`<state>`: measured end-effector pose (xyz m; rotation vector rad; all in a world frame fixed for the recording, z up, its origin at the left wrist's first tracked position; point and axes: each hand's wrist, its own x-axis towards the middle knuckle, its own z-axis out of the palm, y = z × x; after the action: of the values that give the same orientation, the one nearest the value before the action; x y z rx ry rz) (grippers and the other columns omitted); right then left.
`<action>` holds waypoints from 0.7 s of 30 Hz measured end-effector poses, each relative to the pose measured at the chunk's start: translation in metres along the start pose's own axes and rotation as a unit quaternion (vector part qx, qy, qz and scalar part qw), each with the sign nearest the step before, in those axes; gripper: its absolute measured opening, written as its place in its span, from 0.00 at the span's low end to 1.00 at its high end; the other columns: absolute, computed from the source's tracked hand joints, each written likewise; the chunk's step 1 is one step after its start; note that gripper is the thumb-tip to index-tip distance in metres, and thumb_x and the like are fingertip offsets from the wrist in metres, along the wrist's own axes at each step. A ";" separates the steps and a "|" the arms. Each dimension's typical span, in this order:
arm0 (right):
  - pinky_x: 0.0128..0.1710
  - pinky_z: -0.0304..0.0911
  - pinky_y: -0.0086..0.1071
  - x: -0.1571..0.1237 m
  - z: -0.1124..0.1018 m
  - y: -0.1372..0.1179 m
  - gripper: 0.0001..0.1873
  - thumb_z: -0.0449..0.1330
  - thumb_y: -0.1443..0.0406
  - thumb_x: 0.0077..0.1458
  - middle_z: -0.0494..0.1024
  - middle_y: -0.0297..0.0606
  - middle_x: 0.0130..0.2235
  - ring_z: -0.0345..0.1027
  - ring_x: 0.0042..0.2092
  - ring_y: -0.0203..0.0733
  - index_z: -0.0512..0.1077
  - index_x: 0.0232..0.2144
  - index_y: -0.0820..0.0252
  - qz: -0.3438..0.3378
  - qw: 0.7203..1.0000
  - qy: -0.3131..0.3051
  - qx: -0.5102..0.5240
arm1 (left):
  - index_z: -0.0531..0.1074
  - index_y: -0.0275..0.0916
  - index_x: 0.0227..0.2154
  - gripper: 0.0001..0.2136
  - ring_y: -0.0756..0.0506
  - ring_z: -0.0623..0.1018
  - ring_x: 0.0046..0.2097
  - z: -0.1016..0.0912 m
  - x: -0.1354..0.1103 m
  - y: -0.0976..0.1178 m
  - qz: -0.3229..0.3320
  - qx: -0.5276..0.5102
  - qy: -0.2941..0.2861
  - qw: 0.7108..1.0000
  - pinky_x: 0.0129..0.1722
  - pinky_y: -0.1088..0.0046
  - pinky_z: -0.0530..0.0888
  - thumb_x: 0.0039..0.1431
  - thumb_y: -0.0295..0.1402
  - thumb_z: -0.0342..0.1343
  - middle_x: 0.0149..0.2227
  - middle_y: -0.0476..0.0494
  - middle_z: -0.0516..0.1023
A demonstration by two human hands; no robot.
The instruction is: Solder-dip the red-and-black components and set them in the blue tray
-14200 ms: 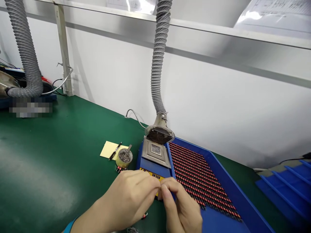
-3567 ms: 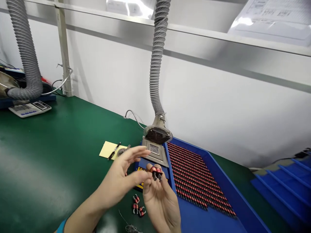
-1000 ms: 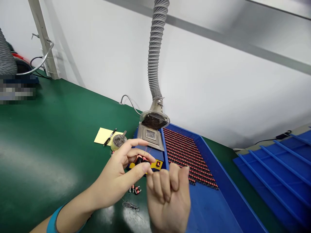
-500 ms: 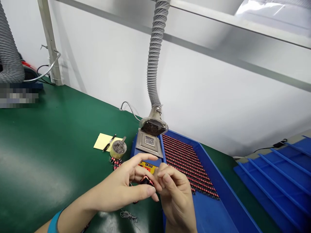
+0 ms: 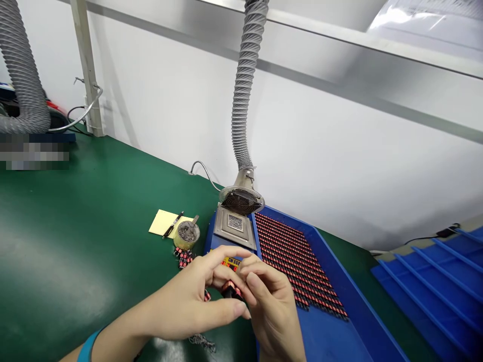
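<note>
In the head view my left hand (image 5: 192, 301) curls around a small red-and-black wound component (image 5: 229, 288), which shows between its thumb and fingers. My right hand (image 5: 275, 301) meets the left fingertips, thumb and forefinger pinched together; what lies in that pinch is hidden. Just beyond my hands stands a blue solder pot with a square metal top (image 5: 225, 234) and a yellow label (image 5: 230, 262), partly covered by my fingers. Loose red-and-black components (image 5: 184, 258) lie left of the pot. Below my left hand is a tangle of thin wire (image 5: 203, 343).
A blue tray (image 5: 364, 322) on the right holds many rows of red-and-black components (image 5: 294, 259). A fume hood (image 5: 242, 200) hangs from a grey hose (image 5: 246, 95) over the pot. A round tub (image 5: 186, 235), yellow paper (image 5: 160, 221) and pen (image 5: 173, 224) sit left. Ribbed blue panels (image 5: 426, 286) stand far right.
The whole view has shifted slightly, so the scene sits a little lower and further right. My left forefinger has come closer to my right hand; the component stays in my left hand.
</note>
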<state>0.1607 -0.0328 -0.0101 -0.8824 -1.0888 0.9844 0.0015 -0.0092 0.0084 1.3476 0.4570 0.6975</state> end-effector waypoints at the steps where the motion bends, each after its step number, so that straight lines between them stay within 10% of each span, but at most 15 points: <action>1: 0.29 0.64 0.27 0.000 0.001 0.000 0.08 0.69 0.60 0.47 0.73 0.36 0.25 0.66 0.30 0.36 0.80 0.22 0.57 0.003 1.000 0.000 -0.001 | 0.62 0.47 0.56 0.26 0.46 0.77 0.41 0.000 0.000 0.001 0.000 0.010 0.002 1.000 0.42 0.66 0.74 0.55 0.24 0.55 0.39 0.46 0.78; 21: 0.22 0.58 0.25 -0.002 -0.009 -0.012 0.11 0.65 0.59 0.54 0.65 0.30 0.22 0.57 0.22 0.31 0.74 0.23 0.57 -0.039 0.994 0.092 0.034 | 0.61 0.45 0.58 0.29 0.47 0.76 0.41 -0.003 -0.003 0.006 -0.058 0.037 -0.040 0.997 0.36 0.72 0.70 0.52 0.27 0.59 0.39 0.47 0.80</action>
<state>0.1717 -0.0395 -0.0015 -0.8516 -0.9198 0.8535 -0.0041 -0.0091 0.0134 1.4022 0.4960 0.5333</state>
